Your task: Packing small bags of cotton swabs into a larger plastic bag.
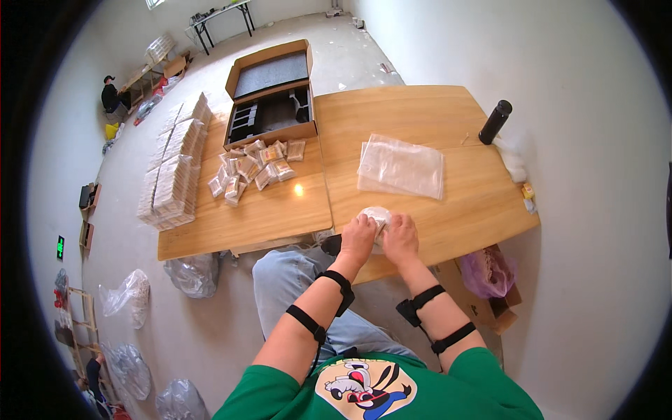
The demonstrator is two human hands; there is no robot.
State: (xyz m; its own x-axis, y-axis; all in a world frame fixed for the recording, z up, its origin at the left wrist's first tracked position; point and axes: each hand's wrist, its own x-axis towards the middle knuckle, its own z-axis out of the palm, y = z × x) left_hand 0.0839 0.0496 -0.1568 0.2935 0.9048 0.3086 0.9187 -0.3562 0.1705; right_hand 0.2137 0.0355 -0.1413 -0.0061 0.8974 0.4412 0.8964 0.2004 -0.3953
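Observation:
At the table's near edge, my left hand and my right hand are close together. Both have their fingers curled around a small clear plastic packet, whose top shows between them; its contents are mostly covered by my fingers. Just beyond lie flat clear plastic bags, overlapping on the wood. To the left sits a loose pile of small clear-wrapped packets with tan contents.
The wooden table carries an open cardboard box with black foam, stacked wrapped bundles at left, and a black bottle at far right. A purple bag sits below the right edge. Another person sits far left.

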